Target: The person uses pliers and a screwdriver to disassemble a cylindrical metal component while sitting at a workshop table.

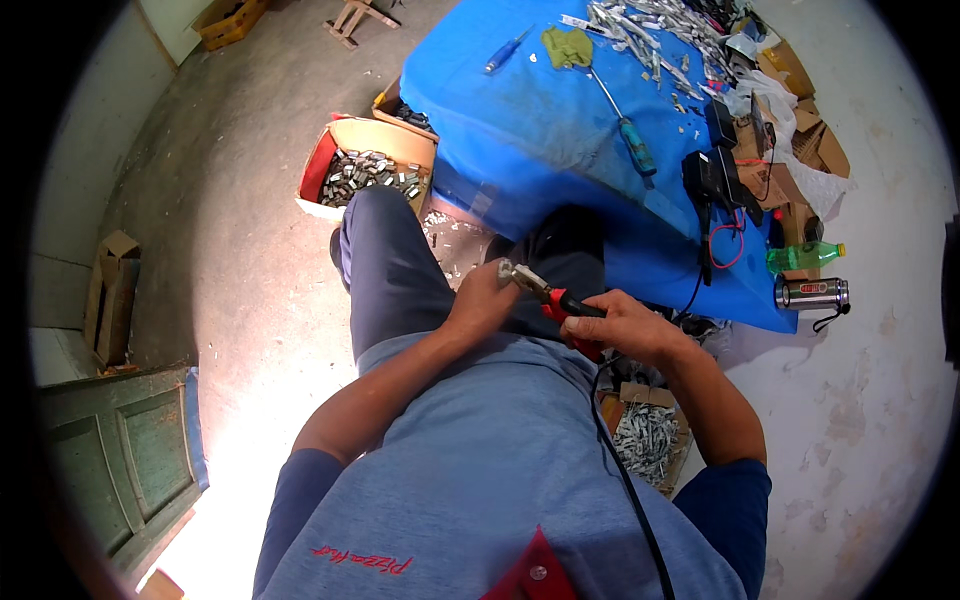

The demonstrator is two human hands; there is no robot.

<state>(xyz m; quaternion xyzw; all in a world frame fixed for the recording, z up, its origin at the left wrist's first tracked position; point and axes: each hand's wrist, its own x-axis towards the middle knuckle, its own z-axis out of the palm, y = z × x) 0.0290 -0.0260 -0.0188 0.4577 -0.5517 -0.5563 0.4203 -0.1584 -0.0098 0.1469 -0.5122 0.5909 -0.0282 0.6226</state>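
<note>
My right hand [632,326] is closed around the red and black handles of a pair of pliers [533,284]. The jaws point left and meet a small silvery piece [505,270] at the fingertips of my left hand [481,297]. Those left fingers are pinched together on the piece; its exact kind is too small to make out. Both hands are over my lap, just short of the blue-covered table [520,130].
On the table lie a blue screwdriver [507,51], a teal-handled screwdriver [634,145], a green cloth [567,47], metal strips [660,35] and black adapters [712,175]. A carton [325,210] of small metal parts stands beyond my left knee. A green bottle [806,257] and steel flask [812,293] are right.
</note>
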